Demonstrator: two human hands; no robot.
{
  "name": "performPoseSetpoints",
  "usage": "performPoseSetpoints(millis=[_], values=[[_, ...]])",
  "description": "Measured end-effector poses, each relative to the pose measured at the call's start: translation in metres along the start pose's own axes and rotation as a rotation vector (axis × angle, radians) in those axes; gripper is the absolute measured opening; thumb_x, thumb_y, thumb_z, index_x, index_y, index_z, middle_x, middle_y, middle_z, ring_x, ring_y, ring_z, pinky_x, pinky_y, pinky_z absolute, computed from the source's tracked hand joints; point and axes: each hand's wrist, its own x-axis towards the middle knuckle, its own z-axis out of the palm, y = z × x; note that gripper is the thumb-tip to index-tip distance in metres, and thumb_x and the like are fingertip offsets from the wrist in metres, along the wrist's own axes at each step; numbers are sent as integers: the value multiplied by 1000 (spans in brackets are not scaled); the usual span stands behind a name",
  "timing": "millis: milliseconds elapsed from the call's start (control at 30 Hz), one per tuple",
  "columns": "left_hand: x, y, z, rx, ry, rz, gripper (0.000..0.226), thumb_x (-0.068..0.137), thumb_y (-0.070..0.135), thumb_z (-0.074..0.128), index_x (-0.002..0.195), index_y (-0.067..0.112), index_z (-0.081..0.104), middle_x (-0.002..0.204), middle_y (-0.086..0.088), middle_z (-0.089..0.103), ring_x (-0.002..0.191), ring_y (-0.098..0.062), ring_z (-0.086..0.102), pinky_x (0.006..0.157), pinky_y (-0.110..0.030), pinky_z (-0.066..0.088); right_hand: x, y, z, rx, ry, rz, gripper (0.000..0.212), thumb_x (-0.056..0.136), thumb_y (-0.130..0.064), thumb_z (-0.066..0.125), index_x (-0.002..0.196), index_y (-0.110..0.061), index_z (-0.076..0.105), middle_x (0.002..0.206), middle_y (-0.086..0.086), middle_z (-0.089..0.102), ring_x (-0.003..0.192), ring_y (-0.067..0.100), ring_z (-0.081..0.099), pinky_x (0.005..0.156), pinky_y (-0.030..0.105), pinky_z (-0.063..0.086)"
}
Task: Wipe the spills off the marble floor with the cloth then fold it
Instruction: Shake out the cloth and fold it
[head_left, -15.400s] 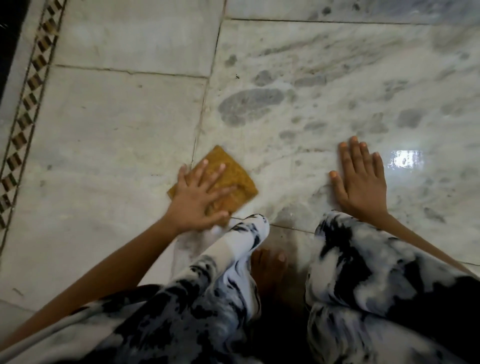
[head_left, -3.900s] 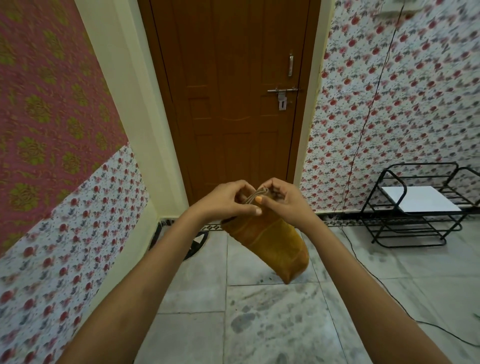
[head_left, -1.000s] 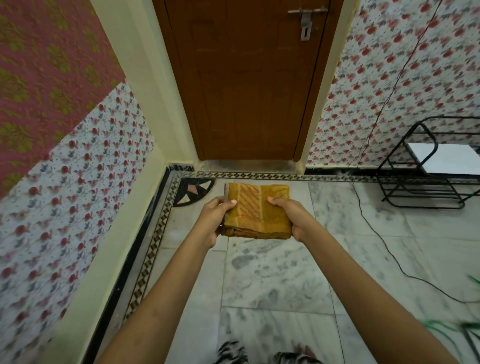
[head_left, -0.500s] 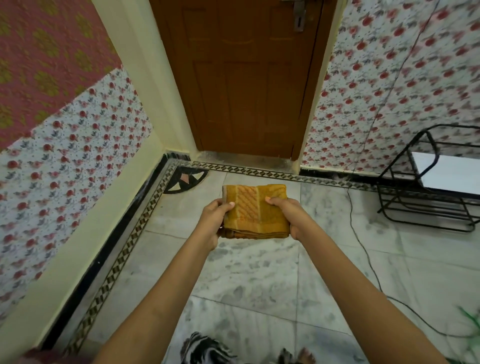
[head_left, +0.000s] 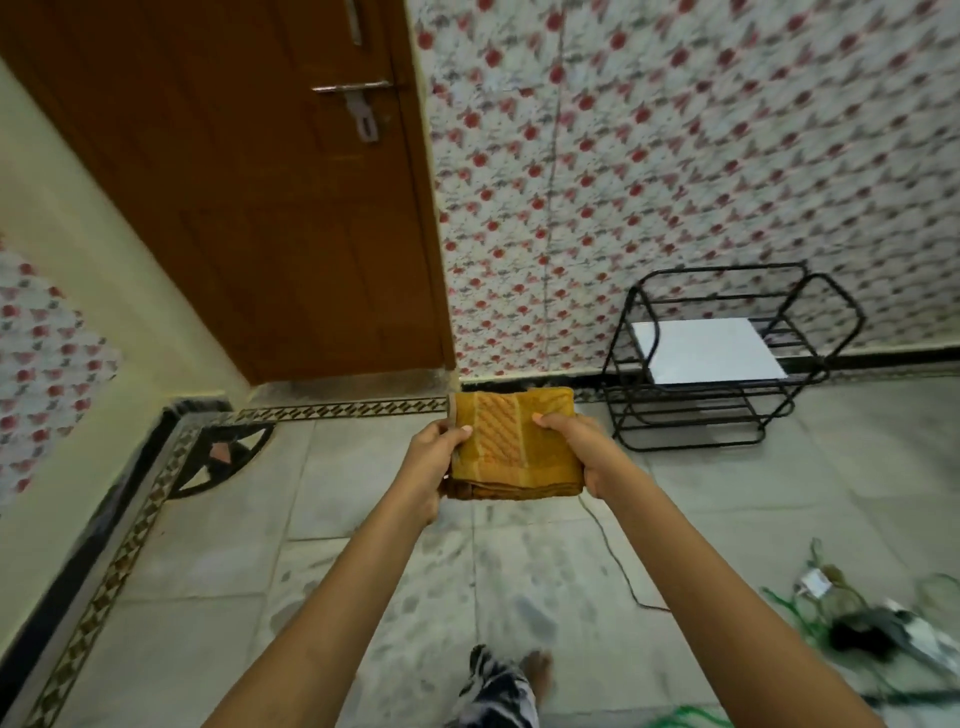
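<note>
Cloth, mustard-yellow, folded into a thick square, held level in the air above the marble floor. Left hand clasping its left edge, right hand its right edge, thumbs on top. Black wire rack against floral wall; wooden door shut.

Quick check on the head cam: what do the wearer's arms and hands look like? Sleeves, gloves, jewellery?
Both forearms are bare, with no sleeve in view. The left hand and right hand wear no gloves; no rings, watch or bangles are visible. Thumbnails look short; motion blur hides any polish.
</note>
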Motion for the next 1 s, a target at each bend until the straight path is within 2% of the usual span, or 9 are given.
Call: performPoseSetpoints(millis=[67,167,333,467,667,767,1000], values=[[18,4,38,18,-36,1,11,94,21,52,104,22,57,98,-1,64,93,-22,61,89,-43,51,15,-8,-34,17,26,-1,44,87,-27,65,125,-9,51,118,14,60,100,31,58,86,42,49],[45,10,90,25,-87,0,6,94,20,52,96,23,57,95,0,64,89,-21,61,88,-42,50,40,-24,-82,33,60,-15,35,88,-25,63,118,-12,52,114,12,60,97,29,57,82,41,49],[101,32,190,9,-125,-18,15,93,21,54,107,20,57,95,-1,66,90,-21,62,85,-39,51,88,-68,-164,40,118,-26,32,88,-28,63,115,-17,51,106,5,60,92,24,59,76,39,50],[134,53,263,5,-157,-20,18,93,19,54,111,20,58,96,-1,66,87,-18,63,69,-31,52,124,-101,-224,69,146,-31,29,89,-27,61,115,-17,53,105,5,61,92,23,59,77,39,51],[177,78,341,-7,-153,-34,21,93,13,54,113,16,59,94,-1,67,82,-14,63,54,-24,49,180,-137,-290,106,129,-6,18,89,-24,61,105,-19,56,96,4,63,87,21,61,65,32,53],[204,92,379,-17,-108,-59,16,92,11,55,107,14,59,87,-1,66,76,-14,62,42,-18,49,217,-156,-320,84,112,10,20,89,-26,61,106,-20,55,96,3,63,87,21,61,62,31,52],[300,105,502,-57,-7,-78,16,90,13,60,105,10,63,84,-2,66,74,-13,61,42,-15,48,340,-211,-424,-5,57,35,31,89,-28,61,117,-17,52,103,5,60,87,19,59,61,29,49]])
